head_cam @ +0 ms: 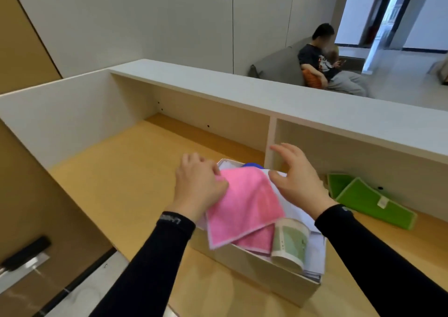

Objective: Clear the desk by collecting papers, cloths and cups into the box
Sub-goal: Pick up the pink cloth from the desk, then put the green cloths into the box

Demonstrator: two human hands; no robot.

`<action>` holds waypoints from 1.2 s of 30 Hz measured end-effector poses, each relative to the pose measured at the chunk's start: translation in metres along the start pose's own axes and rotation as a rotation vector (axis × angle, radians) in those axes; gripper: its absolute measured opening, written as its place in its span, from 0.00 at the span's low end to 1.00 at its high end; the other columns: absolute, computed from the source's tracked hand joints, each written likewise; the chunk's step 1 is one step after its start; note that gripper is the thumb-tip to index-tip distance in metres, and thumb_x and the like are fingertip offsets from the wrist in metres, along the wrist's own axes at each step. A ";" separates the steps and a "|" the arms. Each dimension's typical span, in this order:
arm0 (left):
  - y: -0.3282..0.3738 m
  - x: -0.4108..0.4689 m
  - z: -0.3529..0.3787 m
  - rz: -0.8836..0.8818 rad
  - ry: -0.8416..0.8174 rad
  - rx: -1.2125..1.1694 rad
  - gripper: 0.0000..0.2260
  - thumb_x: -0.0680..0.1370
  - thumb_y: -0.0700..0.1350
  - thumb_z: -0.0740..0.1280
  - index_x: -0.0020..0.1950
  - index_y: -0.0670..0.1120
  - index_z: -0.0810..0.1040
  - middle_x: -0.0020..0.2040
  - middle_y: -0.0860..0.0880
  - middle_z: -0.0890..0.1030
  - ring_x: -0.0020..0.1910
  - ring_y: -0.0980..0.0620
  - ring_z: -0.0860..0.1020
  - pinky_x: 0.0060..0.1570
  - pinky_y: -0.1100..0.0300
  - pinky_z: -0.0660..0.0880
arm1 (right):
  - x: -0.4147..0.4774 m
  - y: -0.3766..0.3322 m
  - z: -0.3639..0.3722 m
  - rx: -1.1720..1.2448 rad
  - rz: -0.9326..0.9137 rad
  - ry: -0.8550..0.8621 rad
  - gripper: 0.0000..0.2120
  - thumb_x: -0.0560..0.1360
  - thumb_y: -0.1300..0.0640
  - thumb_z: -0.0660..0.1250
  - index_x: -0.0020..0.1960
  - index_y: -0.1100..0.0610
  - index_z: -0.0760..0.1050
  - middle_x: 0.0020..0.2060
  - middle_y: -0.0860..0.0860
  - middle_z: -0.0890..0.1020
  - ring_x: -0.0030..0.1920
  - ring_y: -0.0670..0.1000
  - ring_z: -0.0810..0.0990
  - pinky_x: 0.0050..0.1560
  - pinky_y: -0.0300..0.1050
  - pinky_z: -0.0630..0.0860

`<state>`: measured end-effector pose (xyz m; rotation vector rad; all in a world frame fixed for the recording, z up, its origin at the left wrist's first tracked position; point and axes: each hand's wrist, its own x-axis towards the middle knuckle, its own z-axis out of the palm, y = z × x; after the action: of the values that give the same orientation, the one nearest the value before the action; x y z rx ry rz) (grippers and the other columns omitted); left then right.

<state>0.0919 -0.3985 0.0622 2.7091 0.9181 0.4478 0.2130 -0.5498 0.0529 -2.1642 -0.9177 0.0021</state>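
- Already in the pale cardboard box (254, 265), we note white papers (298, 210), green paper cup (288, 244), and pink terry cloth (244, 205) pinched by left hand (196, 185).
- Outstanding, we judge: green flat cloths (373, 202) beyond the spread, empty right hand (298, 178).

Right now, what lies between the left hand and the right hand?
In the head view, the pink cloth spans that gap, draped over white papers in the box.

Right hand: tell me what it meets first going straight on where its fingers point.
Most likely the white upright divider under the shelf; the right hand, open over the box, points its fingers at it. Depth is unclear.
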 end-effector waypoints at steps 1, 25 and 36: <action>-0.004 -0.002 0.012 0.038 -0.092 -0.007 0.12 0.72 0.50 0.67 0.54 0.48 0.77 0.61 0.44 0.72 0.63 0.45 0.66 0.64 0.54 0.64 | 0.000 -0.003 0.009 -0.037 -0.060 -0.051 0.24 0.72 0.60 0.65 0.68 0.51 0.71 0.70 0.52 0.69 0.70 0.51 0.67 0.68 0.42 0.62; 0.109 0.024 0.035 0.430 -0.257 -0.262 0.17 0.77 0.47 0.60 0.65 0.47 0.74 0.64 0.46 0.76 0.63 0.46 0.72 0.61 0.54 0.68 | -0.005 0.043 -0.056 0.129 0.425 0.179 0.12 0.72 0.63 0.63 0.52 0.55 0.81 0.49 0.51 0.84 0.48 0.47 0.78 0.51 0.40 0.71; 0.237 0.043 0.107 0.182 -0.799 -0.479 0.13 0.76 0.43 0.66 0.59 0.41 0.77 0.56 0.41 0.80 0.53 0.45 0.79 0.44 0.56 0.74 | -0.088 0.181 -0.124 0.282 0.922 0.292 0.23 0.74 0.60 0.66 0.68 0.59 0.69 0.59 0.59 0.79 0.54 0.56 0.78 0.46 0.44 0.71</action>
<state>0.2925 -0.5682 0.0495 2.2053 0.2895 -0.3422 0.2931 -0.7649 -0.0028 -2.0569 0.2747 0.2439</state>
